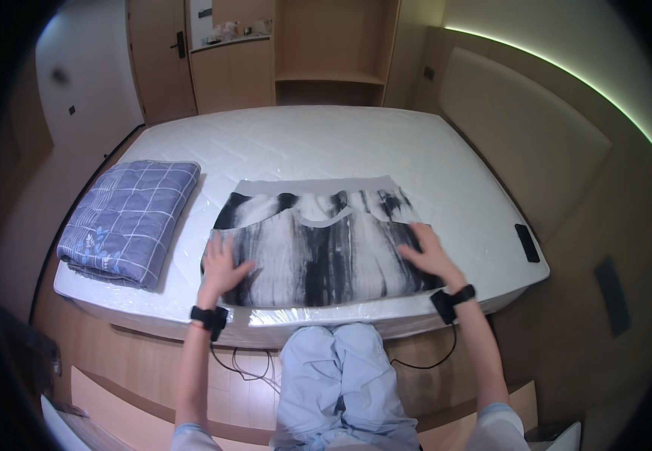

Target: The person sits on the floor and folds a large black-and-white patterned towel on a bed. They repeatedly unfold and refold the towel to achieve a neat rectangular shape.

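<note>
A black, white and grey streaked garment lies folded across the near part of the mattress. Its neckline, edged in a grey band, faces up, and a broad grey hem shows along the far side. On the garment's left edge rests my left hand, palm down with fingers spread. My right hand is spread over the right edge in the same way. Neither hand grasps anything. Each wrist wears a black strap with a small device.
To the left lies a folded blue checked quilt. A black phone-like object sits near the mattress's right corner. Dark cables trail on the wooden floor. A padded headboard stands at right; a door and cabinets are beyond.
</note>
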A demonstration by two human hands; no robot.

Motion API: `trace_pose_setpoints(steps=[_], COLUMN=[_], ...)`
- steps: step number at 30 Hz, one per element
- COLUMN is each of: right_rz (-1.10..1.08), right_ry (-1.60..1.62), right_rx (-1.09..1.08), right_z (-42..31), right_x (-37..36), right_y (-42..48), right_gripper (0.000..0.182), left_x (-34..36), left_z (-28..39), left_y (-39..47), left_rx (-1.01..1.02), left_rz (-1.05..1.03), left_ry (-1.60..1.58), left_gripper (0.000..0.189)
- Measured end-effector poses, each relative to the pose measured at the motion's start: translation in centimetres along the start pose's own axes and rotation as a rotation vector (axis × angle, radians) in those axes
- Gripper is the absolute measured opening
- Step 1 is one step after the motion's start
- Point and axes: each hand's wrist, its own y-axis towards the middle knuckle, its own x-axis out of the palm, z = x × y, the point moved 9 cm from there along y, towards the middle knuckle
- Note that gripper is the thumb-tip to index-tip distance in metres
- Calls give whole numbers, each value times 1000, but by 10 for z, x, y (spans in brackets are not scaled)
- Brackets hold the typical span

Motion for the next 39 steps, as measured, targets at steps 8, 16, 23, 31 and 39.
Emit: trace_pose_setpoints(steps=[8, 16, 23, 31, 39], right_rz=[-400, 174, 202, 226, 70], right_ry=[-343, -387, -495, -486, -486], right_rx=[634, 82, 312, 274, 532], right_z=[13, 4, 18, 10, -21], right_x=[98, 37, 37, 36, 89], right_y=[-18, -88, -103, -103, -83], right_gripper=[96, 51, 59, 61, 60], left_x=[51, 33, -2, 29, 30], left_z=[-3, -34, -66, -158, 54], left_y=[-29, -46, -62, -85, -65], left_rx=[-261, -321, -414, -606, -209], left_rz=[-180, 176, 528, 502, 168], left_ry=[76, 125, -266, -724, 237], left_gripper=[89, 88, 36, 22, 60])
